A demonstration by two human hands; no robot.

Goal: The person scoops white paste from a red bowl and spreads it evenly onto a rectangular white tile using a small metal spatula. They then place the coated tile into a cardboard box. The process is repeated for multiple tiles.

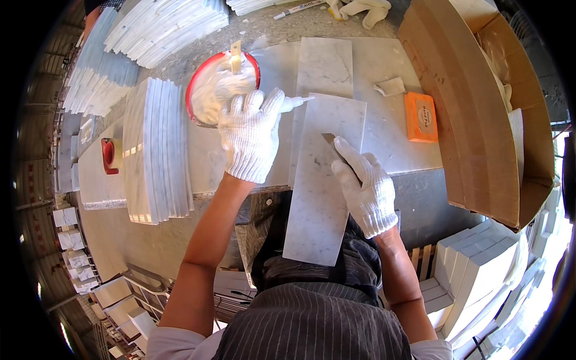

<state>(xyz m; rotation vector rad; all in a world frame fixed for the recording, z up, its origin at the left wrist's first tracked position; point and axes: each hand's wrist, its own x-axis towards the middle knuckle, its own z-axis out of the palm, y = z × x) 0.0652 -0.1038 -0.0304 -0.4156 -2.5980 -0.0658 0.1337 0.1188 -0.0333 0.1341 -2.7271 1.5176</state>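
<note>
My left hand (249, 141), in a white knit glove, is closed around a white squeeze bottle with a thin nozzle (294, 103). The nozzle's tip points right, over the far end of a pale grey-veined marble tile (321, 198). This tile overhangs the table's near edge toward my apron, and its far end overlaps a second marble tile (327, 63). My right hand (366, 192), also gloved, grips a scraper blade (328, 138) above the tile's right side; its handle is hidden. Beside my left hand sits a red-rimmed bowl (188, 96) of white paste with a flat stick (236, 57) standing in it.
Stacks of marble tiles (159, 150) stand at left and far left (168, 27). A red tape dispenser (108, 156) lies beyond the near stack. To the right are an orange box (422, 117), a white scrap (391, 87) and a large cardboard box (462, 114). A marker (300, 9) and gloves (366, 11) lie at the back.
</note>
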